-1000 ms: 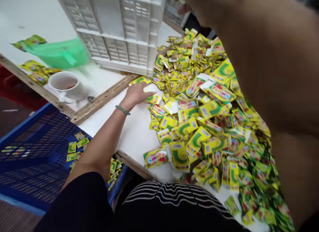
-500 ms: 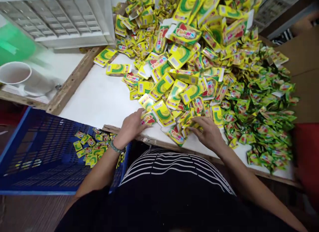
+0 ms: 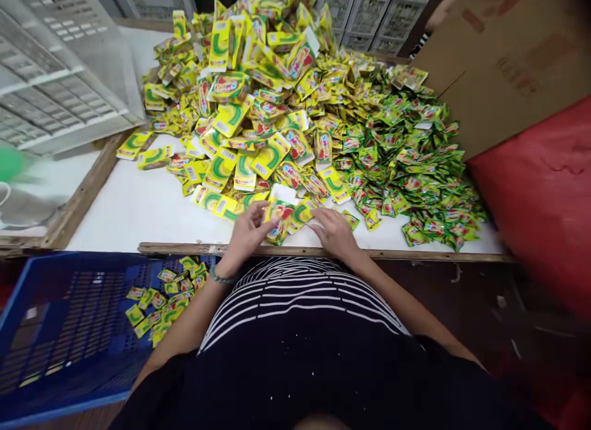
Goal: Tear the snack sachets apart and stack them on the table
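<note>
My left hand (image 3: 247, 236) pinches a small yellow-green carton (image 3: 278, 223) with red print, at the table's front edge. Its thumb lies across the carton's face. A white open flap (image 3: 283, 193) stands up just behind it. My right hand (image 3: 336, 234) has its fingers curled at the right end of a second yellow carton (image 3: 300, 215), which lies against the first one. Behind both hands rises a heap of yellow cartons (image 3: 231, 116), some with white flaps open. Green foil sachets (image 3: 415, 183) are piled to the right of my right hand.
A blue crate (image 3: 69, 331) with several cartons (image 3: 170, 300) inside stands below the table at left. A white plastic crate (image 3: 69, 79) and a white cup (image 3: 28, 205) are at the left. Wooden strips (image 3: 184, 249) edge the table. A cardboard box (image 3: 512, 66) and red covering (image 3: 535, 177) flank the right.
The view has swung to the right. My right hand has left the loose packets and come closer to my left hand. The carton at my left hand is now gripped between both hands.
</note>
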`<control>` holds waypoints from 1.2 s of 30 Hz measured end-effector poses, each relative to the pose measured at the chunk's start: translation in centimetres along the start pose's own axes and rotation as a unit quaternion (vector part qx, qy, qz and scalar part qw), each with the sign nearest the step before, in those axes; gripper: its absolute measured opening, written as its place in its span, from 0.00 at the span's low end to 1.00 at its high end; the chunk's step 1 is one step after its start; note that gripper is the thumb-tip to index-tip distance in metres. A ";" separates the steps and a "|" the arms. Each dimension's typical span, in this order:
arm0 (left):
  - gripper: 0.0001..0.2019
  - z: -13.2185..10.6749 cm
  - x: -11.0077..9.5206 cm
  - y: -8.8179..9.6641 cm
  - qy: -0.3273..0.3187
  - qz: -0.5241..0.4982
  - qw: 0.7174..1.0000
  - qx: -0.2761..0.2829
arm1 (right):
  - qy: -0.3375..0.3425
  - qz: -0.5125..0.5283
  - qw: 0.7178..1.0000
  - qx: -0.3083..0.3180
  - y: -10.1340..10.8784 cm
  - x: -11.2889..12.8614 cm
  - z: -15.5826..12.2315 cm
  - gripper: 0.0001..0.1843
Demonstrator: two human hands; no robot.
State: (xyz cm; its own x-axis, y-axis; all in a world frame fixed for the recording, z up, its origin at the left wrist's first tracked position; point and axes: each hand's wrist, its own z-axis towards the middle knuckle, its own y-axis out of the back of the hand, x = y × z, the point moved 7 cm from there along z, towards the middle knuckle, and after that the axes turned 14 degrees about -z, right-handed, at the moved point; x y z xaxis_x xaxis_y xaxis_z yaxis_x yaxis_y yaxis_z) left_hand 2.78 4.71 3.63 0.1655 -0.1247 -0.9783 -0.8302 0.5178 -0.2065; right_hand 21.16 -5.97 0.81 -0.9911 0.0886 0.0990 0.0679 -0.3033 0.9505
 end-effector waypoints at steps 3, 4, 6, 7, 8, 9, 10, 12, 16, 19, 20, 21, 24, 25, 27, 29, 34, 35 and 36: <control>0.23 1.4 2.2 -3.8 0.040 -0.023 0.998 0.042 | -0.091 -0.051 0.995 0.003 0.5 -5.4 -2.6 0.23; 0.23 1.9 2.8 -4.8 0.053 -0.020 0.997 0.060 | -0.106 -0.058 0.992 0.020 0.1 -6.9 -3.2 0.22; 0.22 2.9 3.8 -6.4 0.073 -0.001 0.993 0.090 | -0.119 -0.036 0.991 0.038 -0.7 -8.8 -4.0 0.21; 0.22 3.4 4.2 -6.9 0.078 0.015 0.992 0.098 | -0.133 -0.008 0.991 0.030 -0.8 -9.4 -4.1 0.21; 0.21 3.8 4.6 -7.3 0.082 0.034 0.991 0.102 | -0.158 0.031 0.987 0.013 -0.9 -10.0 -4.2 0.21; 0.21 4.2 5.0 -7.6 0.084 0.052 0.989 0.106 | -0.196 0.081 0.977 -0.011 -0.8 -10.6 -4.2 0.21; 0.21 4.5 5.4 -7.9 0.089 0.069 0.987 0.112 | -0.241 0.144 0.959 -0.035 -0.7 -11.3 -4.3 0.21; 0.20 4.8 6.1 -8.6 0.110 0.092 0.981 0.130 | -0.322 0.288 0.899 -0.075 -0.8 -12.2 -4.3 0.22; 0.21 5.0 6.6 -10.4 0.157 0.069 0.969 0.177 | -0.342 0.428 0.831 -0.095 -0.7 -12.7 -3.1 0.21; 0.22 5.4 6.3 -11.4 0.171 0.041 0.965 0.197 | -0.303 0.405 0.861 -0.046 -0.6 -12.6 -1.9 0.17; 0.22 5.5 6.3 -11.7 0.177 0.041 0.963 0.200 | -0.291 0.401 0.868 -0.030 -0.7 -12.6 -1.7 0.15; 0.23 5.7 6.4 -11.8 0.183 0.042 0.961 0.201 | -0.282 0.399 0.872 -0.018 -0.7 -12.7 -1.5 0.14; 0.23 6.0 7.1 -12.5 0.204 0.036 0.957 0.205 | -0.272 0.387 0.881 0.009 -0.9 -13.1 -1.8 0.12; 0.23 6.1 7.3 -12.7 0.210 0.032 0.955 0.206 | -0.273 0.385 0.881 0.020 -0.9 -13.3 -2.0 0.12; 0.23 6.2 7.8 -13.3 0.221 0.028 0.952 0.210 | -0.281 0.392 0.875 0.039 -1.1 -13.6 -2.7 0.12; 0.23 6.5 8.2 -13.8 0.227 0.026 0.949 0.216 | -0.304 0.401 0.863 0.038 -1.2 -14.3 -3.5 0.13; 0.22 6.8 8.7 -14.1 0.228 0.035 0.947 0.225 | -0.349 0.388 0.853 0.009 -0.5 -15.3 -4.6 0.14; 0.22 6.7 8.7 -14.1 0.226 0.043 0.946 0.230 | -0.327 0.379 0.866 0.024 -0.4 -14.9 -4.3 0.13; 0.22 6.6 8.8 -14.3 0.225 0.047 0.944 0.237 | -0.297 0.367 0.880 0.041 -0.4 -14.2 -3.7 0.11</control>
State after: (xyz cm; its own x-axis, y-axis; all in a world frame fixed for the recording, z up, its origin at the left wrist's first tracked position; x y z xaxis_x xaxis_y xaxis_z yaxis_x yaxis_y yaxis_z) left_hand 19.56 1.81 -2.12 -0.2278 -0.3510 -0.9082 -0.4813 0.8515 -0.2083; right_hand 34.82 -10.67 -2.04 -0.4435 0.3848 0.8094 0.6978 -0.4185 0.5813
